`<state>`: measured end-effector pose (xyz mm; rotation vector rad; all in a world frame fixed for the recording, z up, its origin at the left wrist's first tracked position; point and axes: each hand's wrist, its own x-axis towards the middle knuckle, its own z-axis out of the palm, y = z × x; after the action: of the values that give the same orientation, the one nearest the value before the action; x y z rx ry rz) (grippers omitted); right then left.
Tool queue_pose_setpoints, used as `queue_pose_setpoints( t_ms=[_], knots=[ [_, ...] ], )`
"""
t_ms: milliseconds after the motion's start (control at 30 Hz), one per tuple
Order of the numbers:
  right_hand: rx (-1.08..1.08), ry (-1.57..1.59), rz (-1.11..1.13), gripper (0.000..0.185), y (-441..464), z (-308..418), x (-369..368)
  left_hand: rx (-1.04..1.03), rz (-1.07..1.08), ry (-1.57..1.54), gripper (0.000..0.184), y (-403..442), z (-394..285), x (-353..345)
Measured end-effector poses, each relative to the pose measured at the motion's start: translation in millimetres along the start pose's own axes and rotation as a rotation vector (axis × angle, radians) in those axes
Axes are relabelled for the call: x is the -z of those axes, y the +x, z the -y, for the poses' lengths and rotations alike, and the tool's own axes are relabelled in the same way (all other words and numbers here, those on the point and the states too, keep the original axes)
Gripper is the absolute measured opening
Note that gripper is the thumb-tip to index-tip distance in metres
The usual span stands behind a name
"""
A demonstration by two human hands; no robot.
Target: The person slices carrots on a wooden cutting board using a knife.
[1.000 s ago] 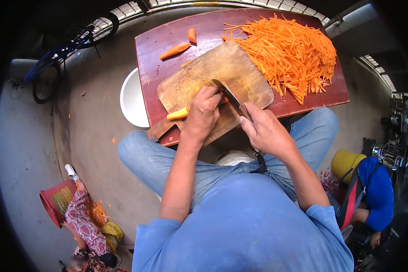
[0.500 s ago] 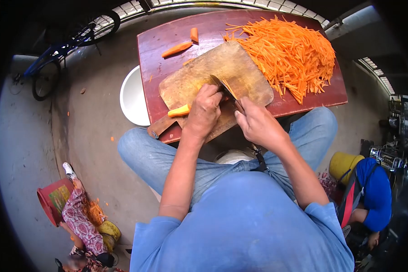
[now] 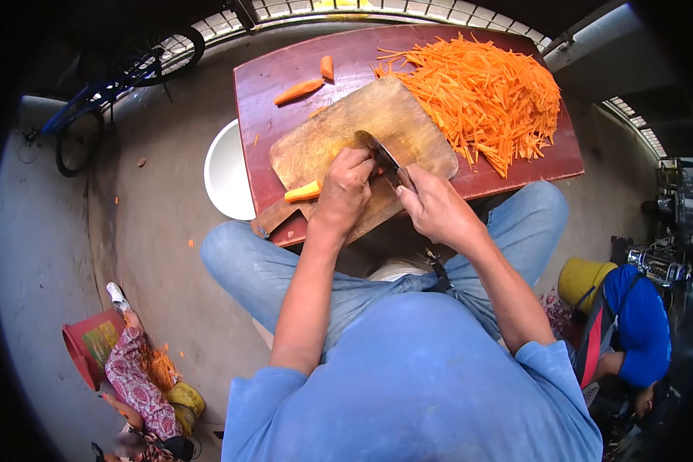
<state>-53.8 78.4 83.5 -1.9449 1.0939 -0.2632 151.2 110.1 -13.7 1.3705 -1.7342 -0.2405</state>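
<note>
My left hand (image 3: 343, 192) is closed, with curled fingers pressing on a peeled carrot (image 3: 303, 192) on the wooden cutting board (image 3: 323, 146). The carrot's thick end sticks out to the left of the hand; its other end is mostly hidden by my fingers and the blade. In my right hand (image 3: 437, 204) is a knife (image 3: 379, 152), gripped by its handle. Its dark blade slants up and left, close against my left fingertips. To the right of the board rises a big heap of carrot strips (image 3: 489, 100).
Two carrot pieces, a long one (image 3: 299, 92) and a short one (image 3: 327, 68), lie on the red table (image 3: 258, 85). A white basin (image 3: 227, 173) stands at its left. One person sits lower left by a red bucket (image 3: 85, 350); another, in blue, bends near a yellow bucket (image 3: 584, 281).
The blade has turned and shows more of its flat side. Thin strips seen beside the blade earlier no longer show. My left hand stays in nearly the same place.
</note>
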Motion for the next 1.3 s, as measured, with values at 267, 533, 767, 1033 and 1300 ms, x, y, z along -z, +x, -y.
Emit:
queue_pose_setpoints(
  t_ms=[267, 533, 767, 1033, 1300],
  knots=[
    [0.021, 0.016, -0.048, 0.020, -2.5, -6.2, -10.1, -0.004, -0.021, 0.011, 0.018, 0.6, -3.3, 2.1],
    [-0.100, 0.031, 0.018, 0.026, -6.5, 12.7, 3.4, -0.034, -0.059, 0.005, 0.021, -5.0, -2.5, -1.0],
    [0.069, 0.016, -0.052, 0.026, -0.1, -5.3, -13.4, -0.034, -0.029, 0.061, 0.021, -5.6, 1.2, -1.1],
    [0.115, 0.137, -0.194, 0.020, -1.5, -13.3, 9.2, 0.055, -0.070, -0.034, 0.017, -6.0, -4.6, 4.5],
    [-0.038, 0.280, 0.009, 0.020, -12.3, -16.1, 3.2, 0.127, -0.127, 0.094, 0.017, 6.5, -2.4, 43.1]
  ],
)
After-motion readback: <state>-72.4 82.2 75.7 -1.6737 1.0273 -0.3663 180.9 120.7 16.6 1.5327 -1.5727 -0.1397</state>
